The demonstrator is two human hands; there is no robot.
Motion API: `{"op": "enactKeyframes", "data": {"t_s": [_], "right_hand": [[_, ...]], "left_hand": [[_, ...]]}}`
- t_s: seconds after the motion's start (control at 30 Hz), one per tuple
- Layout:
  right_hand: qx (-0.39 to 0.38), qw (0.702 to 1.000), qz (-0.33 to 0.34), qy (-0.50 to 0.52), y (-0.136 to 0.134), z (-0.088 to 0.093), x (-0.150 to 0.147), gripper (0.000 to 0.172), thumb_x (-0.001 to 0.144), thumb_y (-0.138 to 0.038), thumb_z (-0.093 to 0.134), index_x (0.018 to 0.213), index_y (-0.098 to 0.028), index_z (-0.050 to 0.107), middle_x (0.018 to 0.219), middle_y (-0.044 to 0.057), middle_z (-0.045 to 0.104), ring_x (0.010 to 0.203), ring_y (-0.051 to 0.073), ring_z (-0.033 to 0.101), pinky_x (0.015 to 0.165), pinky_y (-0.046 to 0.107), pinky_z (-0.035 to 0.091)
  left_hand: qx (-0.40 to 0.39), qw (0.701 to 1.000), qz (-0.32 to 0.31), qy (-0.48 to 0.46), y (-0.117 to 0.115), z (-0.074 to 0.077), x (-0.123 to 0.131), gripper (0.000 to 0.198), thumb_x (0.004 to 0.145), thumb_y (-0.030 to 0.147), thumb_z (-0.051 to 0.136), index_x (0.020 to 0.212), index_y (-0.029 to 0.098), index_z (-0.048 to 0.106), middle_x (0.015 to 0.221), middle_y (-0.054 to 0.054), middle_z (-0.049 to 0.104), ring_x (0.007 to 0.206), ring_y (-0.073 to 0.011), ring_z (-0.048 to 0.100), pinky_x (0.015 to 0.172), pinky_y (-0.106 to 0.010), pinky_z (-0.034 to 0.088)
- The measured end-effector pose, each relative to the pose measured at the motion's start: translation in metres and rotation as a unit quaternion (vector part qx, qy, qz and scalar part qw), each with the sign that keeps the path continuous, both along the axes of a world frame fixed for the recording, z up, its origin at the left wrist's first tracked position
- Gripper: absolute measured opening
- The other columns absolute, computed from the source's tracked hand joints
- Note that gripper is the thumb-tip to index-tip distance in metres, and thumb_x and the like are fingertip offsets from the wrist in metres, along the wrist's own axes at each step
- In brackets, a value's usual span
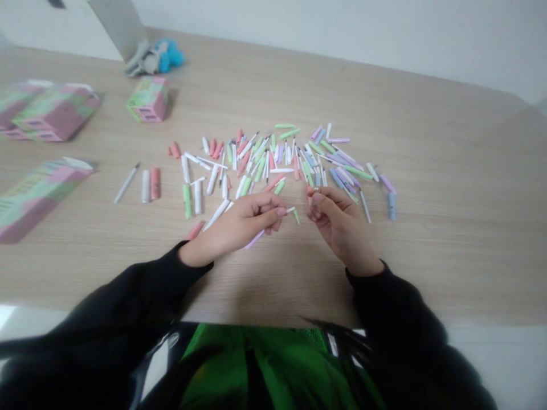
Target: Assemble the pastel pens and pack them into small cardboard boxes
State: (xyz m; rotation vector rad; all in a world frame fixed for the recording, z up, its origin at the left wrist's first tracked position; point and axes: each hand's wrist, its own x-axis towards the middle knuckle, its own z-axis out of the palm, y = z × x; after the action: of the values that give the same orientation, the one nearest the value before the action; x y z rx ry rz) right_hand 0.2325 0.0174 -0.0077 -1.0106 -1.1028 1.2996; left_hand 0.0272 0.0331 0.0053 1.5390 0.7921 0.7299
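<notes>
A spread of loose pen parts (282, 169) in white, red, green, purple and blue lies across the middle of the table. My left hand (258, 213) is closed over the front of the spread, pinching a thin white stick (290, 210). A small green piece (296, 217) shows just past that stick's tip; whether they touch I cannot tell. To the right, my right hand (335, 219) is closed with thumb and forefinger on a red pen piece (310, 193), partly hidden by the fingers. Beneath my left hand a purple piece (254, 240) pokes out.
Pink and green boxes (60, 111) stand at the left, with a long box (40, 196) nearer and a small one (149, 100) farther back. A blue and grey plush-like object (156, 57) sits by the wall. A white tube (146, 186) and red tube (155, 183) lie apart at left.
</notes>
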Motion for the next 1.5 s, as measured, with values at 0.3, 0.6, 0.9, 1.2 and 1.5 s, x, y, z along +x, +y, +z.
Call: {"op": "enactKeyframes", "data": {"t_s": [0.3,0.6,0.9,1.2,1.5], "right_hand": [[-0.01,0.999,0.05,0.013,-0.005,0.001,0.001,0.014,0.077,-0.03,0.079,0.082,-0.021,0.071,0.066,-0.003,0.066,0.06,0.011,0.059,0.057,0.026,0.046],[0.032,0.996,0.068,-0.056,-0.007,0.003,0.002,0.01,0.081,-0.029,0.077,0.084,-0.021,0.073,0.069,-0.001,0.071,0.062,0.012,0.06,0.06,0.027,0.046],[0.051,0.981,0.137,-0.124,-0.007,0.004,0.002,0.016,0.086,-0.034,0.076,0.09,-0.02,0.071,0.079,0.002,0.076,0.071,0.014,0.067,0.068,0.03,0.054],[0.048,0.98,0.187,-0.055,-0.009,0.006,0.001,0.018,0.09,-0.037,0.075,0.094,-0.021,0.066,0.078,0.0,0.074,0.069,0.012,0.066,0.067,0.028,0.055],[0.093,0.973,0.203,-0.057,-0.014,-0.002,-0.006,0.022,0.098,-0.033,0.064,0.117,-0.025,0.069,0.079,0.0,0.068,0.065,0.013,0.061,0.059,0.027,0.055]], "left_hand": [[-0.011,1.0,0.002,0.003,-0.003,0.006,0.002,0.02,0.094,0.034,0.062,0.085,0.016,0.064,0.066,0.003,0.059,0.06,-0.0098,0.054,0.058,-0.022,0.042],[0.022,0.999,0.002,0.043,-0.001,0.003,0.0,0.023,0.095,0.036,0.061,0.087,0.015,0.066,0.067,0.002,0.06,0.061,-0.0097,0.052,0.059,-0.022,0.04],[-0.016,0.999,0.007,0.033,-0.002,0.004,0.0,0.025,0.091,0.039,0.069,0.083,0.015,0.068,0.064,0.002,0.061,0.055,-0.0092,0.052,0.05,-0.021,0.038],[-0.082,0.994,-0.019,-0.07,0.003,0.002,-0.002,0.032,0.088,0.046,0.074,0.085,0.015,0.065,0.071,0.0,0.069,0.056,-0.0089,0.055,0.055,-0.022,0.044],[-0.136,0.981,-0.056,-0.125,0.001,-0.011,0.003,0.043,0.084,0.055,0.076,0.085,0.015,0.06,0.068,0.002,0.064,0.051,-0.0064,0.047,0.047,-0.02,0.034]]}}
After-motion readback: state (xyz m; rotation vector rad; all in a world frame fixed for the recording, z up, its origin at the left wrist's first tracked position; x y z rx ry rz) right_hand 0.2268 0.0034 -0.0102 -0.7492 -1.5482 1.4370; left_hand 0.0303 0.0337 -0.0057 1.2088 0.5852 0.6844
